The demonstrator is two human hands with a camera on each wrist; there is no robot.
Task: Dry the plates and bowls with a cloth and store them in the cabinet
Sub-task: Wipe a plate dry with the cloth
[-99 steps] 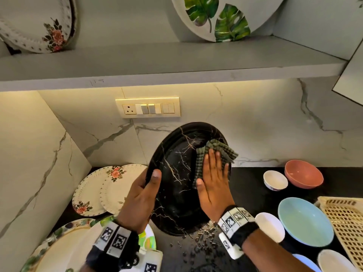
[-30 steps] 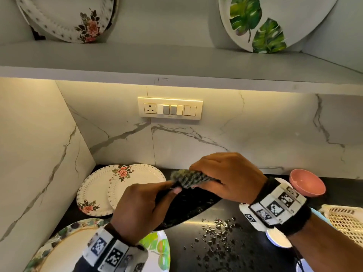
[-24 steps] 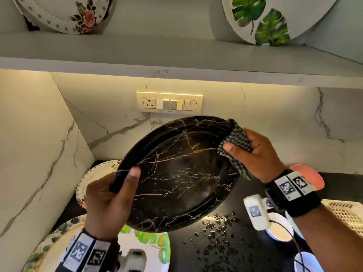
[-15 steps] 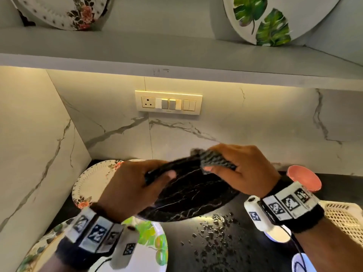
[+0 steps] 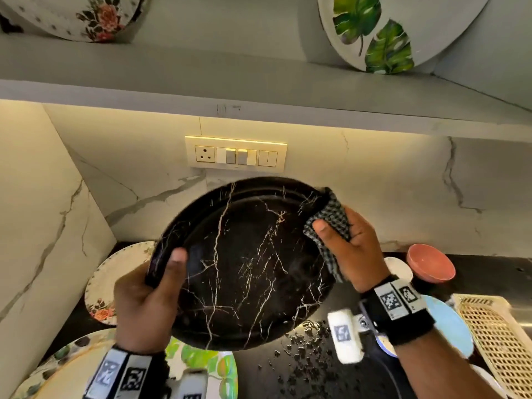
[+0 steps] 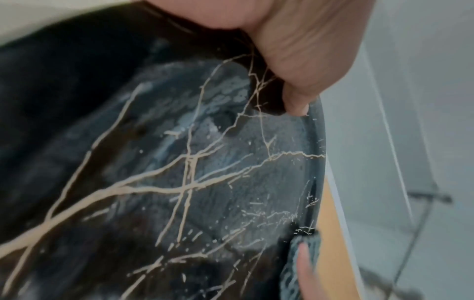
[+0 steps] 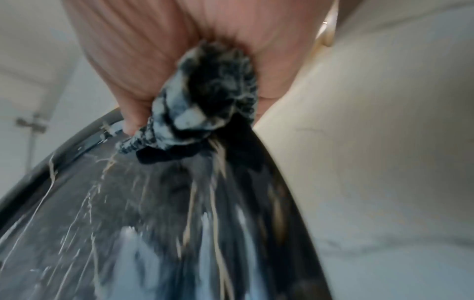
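Two hands carry the black marble-veined plate, tilted up in the air in front of the wall switch plate and clear of the worktop beneath it. My left hand grips the plate's lower left rim, thumb laid over the face and the other fingers hidden behind. My right hand pinches the opposite rim, up and to the right, through the bunched checked cloth, thumb on the front and the fingers curled behind.

I judge the plate stiff, glossy and breakable, and broad enough to carry some weight. The left wrist view shows a dull wet film on its face, so bare fingers could slide. The cloth is soft and folds around the rim, which gives the right side the surer hold. The rim is the place to take it, at two points across from each other, as now; a one-handed hold at a single edge would let it swing.

Below the plate, water drops speckle the worktop. A floral plate lies below and to its left, a leaf-print plate directly under it, and a pink bowl to its right. Above the plate, the cabinet shelf already bears a leaf-print plate leaning upright.
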